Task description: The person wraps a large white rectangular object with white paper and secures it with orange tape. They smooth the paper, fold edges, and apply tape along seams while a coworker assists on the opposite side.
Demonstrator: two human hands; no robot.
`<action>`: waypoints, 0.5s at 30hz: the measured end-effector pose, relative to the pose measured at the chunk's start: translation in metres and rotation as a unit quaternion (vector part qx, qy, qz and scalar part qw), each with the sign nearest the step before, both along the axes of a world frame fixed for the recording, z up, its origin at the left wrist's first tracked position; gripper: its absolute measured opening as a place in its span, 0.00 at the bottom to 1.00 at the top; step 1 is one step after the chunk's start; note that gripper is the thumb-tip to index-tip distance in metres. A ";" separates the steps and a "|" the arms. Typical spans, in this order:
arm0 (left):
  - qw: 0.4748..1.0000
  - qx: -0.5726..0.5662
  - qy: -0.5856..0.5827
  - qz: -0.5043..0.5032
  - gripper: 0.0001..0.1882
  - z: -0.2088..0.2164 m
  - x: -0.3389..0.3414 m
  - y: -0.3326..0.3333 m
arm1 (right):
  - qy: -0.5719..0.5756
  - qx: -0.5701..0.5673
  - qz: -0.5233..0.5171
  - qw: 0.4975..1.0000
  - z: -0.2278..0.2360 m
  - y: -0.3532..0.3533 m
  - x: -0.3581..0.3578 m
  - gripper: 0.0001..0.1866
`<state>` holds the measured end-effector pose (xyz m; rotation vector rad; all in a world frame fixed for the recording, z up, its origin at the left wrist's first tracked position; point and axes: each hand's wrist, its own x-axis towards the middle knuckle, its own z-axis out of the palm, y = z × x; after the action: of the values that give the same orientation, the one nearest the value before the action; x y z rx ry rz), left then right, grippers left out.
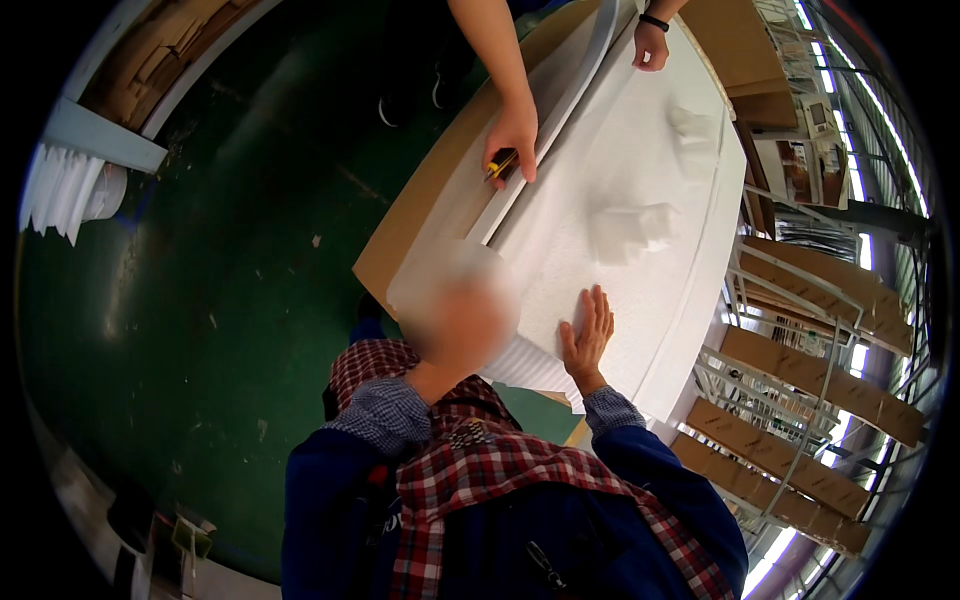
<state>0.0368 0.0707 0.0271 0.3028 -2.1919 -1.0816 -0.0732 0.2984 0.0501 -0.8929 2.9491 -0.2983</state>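
My right hand (589,335) lies flat on a broad white sheet (560,285), with its fingers stretched out and nothing in them. To its left, my left hand (462,318) is over the near left corner of the sheet, but a blur hides its fingers. A long pale strip (545,160) runs along the sheet's left side. Beyond my hands, a co-worker's hand (513,135) touches this strip and holds a yellow-and-black cutter (502,162). That person's other hand (650,48), with a dark wristband, is at the far end.
Two white foam-like pieces (632,232) (692,126) sit on the sheet. Brown cardboard (385,255) juts out along its left edge. Racks with long brown cartons (790,375) stand at the right. Green floor (250,280) stretches to the left, with white sheets (65,190) stacked beyond.
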 end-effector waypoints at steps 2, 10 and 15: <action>0.997 0.071 0.015 -0.005 0.10 -0.008 0.010 -0.009 | 0.002 0.001 0.000 1.000 0.000 0.001 -0.001 0.35; 0.798 0.506 -0.304 0.124 0.29 -0.086 0.002 -0.082 | 0.006 -0.001 -0.002 1.000 -0.003 0.002 0.002 0.35; 0.736 0.597 -0.319 -0.007 0.24 -0.090 -0.015 -0.092 | 0.002 -0.005 -0.004 1.000 -0.001 -0.001 0.000 0.35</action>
<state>0.0219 -0.0208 -0.0634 1.3736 -1.5980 -2.5799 -0.0729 0.2977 0.0488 -0.8857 2.9586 -0.3115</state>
